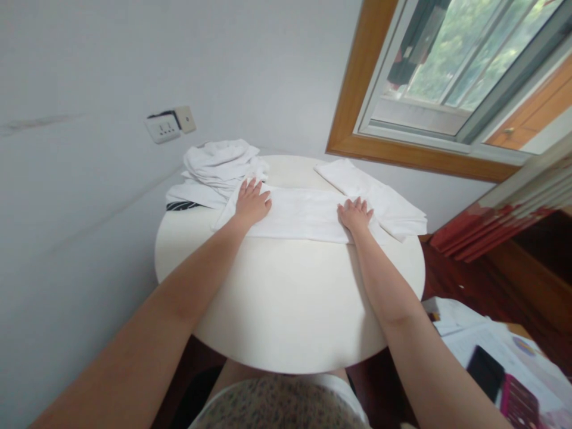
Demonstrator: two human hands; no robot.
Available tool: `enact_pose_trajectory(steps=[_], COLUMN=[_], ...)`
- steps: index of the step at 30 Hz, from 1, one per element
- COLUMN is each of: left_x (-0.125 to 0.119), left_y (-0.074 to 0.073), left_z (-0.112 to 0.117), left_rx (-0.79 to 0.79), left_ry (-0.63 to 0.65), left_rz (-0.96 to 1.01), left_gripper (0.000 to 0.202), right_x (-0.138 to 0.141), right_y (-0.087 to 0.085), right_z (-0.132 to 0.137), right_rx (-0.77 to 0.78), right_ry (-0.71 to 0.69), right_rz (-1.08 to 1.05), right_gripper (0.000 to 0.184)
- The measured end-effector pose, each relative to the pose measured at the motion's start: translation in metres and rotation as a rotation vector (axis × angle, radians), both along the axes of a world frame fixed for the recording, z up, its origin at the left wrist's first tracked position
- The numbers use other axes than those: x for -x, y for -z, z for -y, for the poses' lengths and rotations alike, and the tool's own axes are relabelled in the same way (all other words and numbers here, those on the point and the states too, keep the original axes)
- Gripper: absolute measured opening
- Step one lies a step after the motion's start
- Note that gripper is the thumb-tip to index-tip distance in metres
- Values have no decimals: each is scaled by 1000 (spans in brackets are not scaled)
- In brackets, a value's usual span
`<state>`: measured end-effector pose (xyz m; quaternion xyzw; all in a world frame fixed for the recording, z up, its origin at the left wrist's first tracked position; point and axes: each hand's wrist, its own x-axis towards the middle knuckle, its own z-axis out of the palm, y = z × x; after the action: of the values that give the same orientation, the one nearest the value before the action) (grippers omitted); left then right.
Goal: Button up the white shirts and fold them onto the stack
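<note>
A white cloth (304, 213), folded into a long flat strip, lies across the round white table (290, 304). My left hand (253, 202) rests flat on the strip's left end, fingers spread. Near its right end, my right hand (356, 214) presses down with the fingers apart. Behind my left hand sits a loose heap of white cloths (221, 164). Another folded white cloth (379, 196) lies at a slant just past my right hand, touching or overlapping the strip's end.
A wall with a socket (163, 127) borders the table's left and back. A wood-framed window (342, 143) stands at back right, with a red and white curtain (482, 226) beside it. Papers (473, 342) and a dark phone (486, 372) lie low at right.
</note>
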<state>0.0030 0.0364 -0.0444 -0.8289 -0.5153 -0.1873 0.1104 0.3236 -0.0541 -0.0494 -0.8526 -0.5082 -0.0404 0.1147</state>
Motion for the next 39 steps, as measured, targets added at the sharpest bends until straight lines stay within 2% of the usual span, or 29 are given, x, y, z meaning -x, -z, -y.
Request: enact_pose_trajectory(steps=[39], left_x=[0], left_y=[2], left_z=[-3], left_rx=[-6], left_ry=[10], left_rz=[21], left_gripper=[42], right_x=[3], right_y=[-1], right_z=[1], right_rx=[-2], right_ry=[-1], right_rz=[17], right_gripper=[61])
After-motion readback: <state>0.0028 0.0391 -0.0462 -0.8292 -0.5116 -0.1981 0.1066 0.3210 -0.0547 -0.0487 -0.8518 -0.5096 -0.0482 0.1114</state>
